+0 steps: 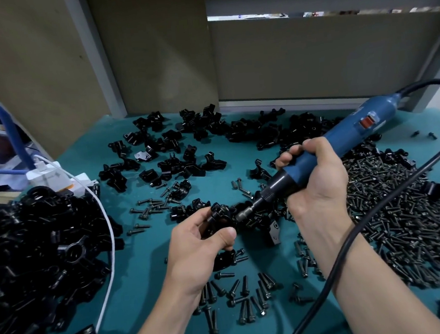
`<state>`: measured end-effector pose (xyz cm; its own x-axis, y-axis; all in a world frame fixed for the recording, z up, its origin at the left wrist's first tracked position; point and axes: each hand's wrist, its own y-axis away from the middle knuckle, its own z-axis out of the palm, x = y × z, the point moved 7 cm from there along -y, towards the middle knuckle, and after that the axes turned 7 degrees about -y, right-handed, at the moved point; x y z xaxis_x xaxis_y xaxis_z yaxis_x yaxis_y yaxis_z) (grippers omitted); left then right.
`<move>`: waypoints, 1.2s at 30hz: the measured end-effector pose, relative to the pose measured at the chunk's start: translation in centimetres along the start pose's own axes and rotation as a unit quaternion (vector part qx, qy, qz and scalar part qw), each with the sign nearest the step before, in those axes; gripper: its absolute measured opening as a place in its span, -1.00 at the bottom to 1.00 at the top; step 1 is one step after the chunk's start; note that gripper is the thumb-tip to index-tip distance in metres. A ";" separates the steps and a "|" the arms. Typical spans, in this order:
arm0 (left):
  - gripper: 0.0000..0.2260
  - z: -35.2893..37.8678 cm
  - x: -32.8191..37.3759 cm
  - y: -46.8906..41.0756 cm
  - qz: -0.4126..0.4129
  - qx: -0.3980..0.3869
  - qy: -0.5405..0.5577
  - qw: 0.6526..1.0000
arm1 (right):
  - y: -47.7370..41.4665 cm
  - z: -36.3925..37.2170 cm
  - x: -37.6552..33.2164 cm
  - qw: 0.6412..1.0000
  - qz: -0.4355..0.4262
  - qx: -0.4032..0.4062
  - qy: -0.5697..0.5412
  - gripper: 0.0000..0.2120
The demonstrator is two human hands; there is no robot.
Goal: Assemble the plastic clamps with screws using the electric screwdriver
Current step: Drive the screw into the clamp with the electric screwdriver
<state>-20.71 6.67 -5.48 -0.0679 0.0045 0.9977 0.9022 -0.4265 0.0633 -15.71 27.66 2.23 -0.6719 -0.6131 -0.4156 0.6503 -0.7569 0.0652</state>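
My left hand (196,246) grips a black plastic clamp (219,215) just above the teal table mat, thumb and fingers curled round it. My right hand (312,174) is wrapped round the blue electric screwdriver (344,140), which slants down to the left. Its metal bit tip (240,214) touches the right side of the held clamp. The screw under the bit is hidden. A black cord (352,235) runs from the tool's rear past my right forearm.
Loose black clamp parts (185,148) lie scattered across the back of the teal mat (142,269). A heap of dark screws (404,217) fills the right side, with several more (241,298) near my wrists. A pile of black clamps (34,249) sits left, beside a white power strip (52,176) and white cable.
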 end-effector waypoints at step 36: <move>-0.59 0.6 -0.1 0.5 -0.119 -0.043 0.147 0.981 | 0.8 0.6 0.5 0.999 0.025 -0.008 -0.042 -0.86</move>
<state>-19.99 7.04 -5.57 -0.4039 -0.1419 0.9037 0.8070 -0.5205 0.2789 -15.80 26.60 2.65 -0.6649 -0.6674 -0.3355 0.6890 -0.7214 0.0695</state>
